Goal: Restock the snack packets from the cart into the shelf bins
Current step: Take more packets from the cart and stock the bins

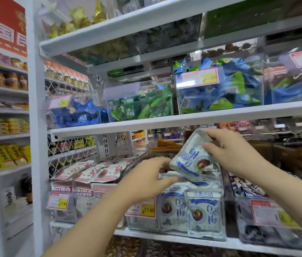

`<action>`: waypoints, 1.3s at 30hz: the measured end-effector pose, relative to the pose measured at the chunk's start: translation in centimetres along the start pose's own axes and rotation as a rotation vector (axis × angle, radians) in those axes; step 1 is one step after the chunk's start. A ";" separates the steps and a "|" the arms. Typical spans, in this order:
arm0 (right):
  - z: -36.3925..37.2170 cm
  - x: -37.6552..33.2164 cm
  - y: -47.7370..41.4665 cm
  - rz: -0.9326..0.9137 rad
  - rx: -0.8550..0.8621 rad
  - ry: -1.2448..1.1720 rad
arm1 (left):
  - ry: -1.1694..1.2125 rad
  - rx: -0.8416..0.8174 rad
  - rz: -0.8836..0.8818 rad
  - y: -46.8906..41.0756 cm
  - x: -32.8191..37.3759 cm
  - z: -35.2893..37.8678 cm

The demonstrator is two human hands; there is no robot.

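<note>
The right hand point(233, 151) grasps a white-and-blue foil snack packet point(191, 160) by its upper end, thumb below and fingers curled over the top edge. The left hand point(146, 179) reaches in just beside it, fingertips among the matching packets heaped below. Motion blur hides whether it is pinching one of them or only pressing them flat, so I cannot tell.

The held packet hangs directly over the clear plastic shelf bin point(139, 223), its lower end touching or nearly touching the heap. Held by one end like this, it can probably be slid down into a gap, which the left hand seems to be making or steadying.

The packet's long axis runs steeply, the gripped end up and leaning right, the free end pointing down and slightly left into the bin. Its printed face is turned toward the camera. The packets at the front of the bin stand upright with their faces forward.

The bin sits on a white metal shelf point(165, 236) and carries a yellow-and-red price tag point(147, 210). In the neighbouring bin to the left lie pink-and-white packets point(94, 171). The cart is not in view.
</note>
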State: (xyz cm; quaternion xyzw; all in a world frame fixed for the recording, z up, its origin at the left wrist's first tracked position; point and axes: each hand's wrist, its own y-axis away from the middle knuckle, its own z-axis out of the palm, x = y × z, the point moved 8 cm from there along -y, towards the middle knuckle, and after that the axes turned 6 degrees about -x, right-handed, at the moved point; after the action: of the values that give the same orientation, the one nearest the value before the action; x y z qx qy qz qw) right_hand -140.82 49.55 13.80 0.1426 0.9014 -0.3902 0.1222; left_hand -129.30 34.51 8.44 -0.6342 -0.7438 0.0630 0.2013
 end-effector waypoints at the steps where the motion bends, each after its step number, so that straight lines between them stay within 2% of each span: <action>1: -0.1 -0.3 0.2 -0.032 0.020 0.052 | 0.004 -0.064 -0.032 -0.4 -0.2 0.9; 4: 0.1 -0.9 0.8 -0.088 0.049 0.166 | -0.075 -0.245 -0.141 -1.1 -0.6 2.9; 7: -0.4 -0.2 0.9 -0.061 0.053 0.223 | -0.197 -0.357 -0.185 -1.5 -0.1 3.6; 11: -0.1 0.0 0.4 -0.016 -0.055 0.261 | -0.205 -0.476 -0.217 -1.8 0.9 3.9; 18: -0.1 -0.5 -0.2 -0.001 -0.066 0.317 | -0.193 -0.578 -0.218 -1.0 0.8 4.0; 24: -0.5 -1.3 0.1 -0.047 0.008 0.259 | -0.235 -0.541 -0.183 -0.9 0.7 4.0; 29: 2.5 0.7 0.3 0.020 0.112 -0.070 | -0.097 -0.475 -0.130 -0.6 0.2 3.9; 33: 4.1 2.0 0.4 0.156 -0.004 -0.214 | -0.010 -0.417 -0.139 -0.7 -0.5 3.3; 36: 3.6 2.5 -0.4 0.210 -0.127 -0.196 | 0.101 -0.361 -0.120 -0.7 -0.6 2.8; 39: 3.9 2.1 -0.9 0.186 -0.194 -0.121 | 0.302 -0.161 -0.131 -1.0 -1.7 1.2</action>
State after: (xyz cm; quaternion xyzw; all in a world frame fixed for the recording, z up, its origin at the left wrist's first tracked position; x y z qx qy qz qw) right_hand -142.67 46.42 11.06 0.1893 0.9087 -0.2962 0.2252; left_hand -130.42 32.89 7.34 -0.6006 -0.7477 -0.1059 0.2628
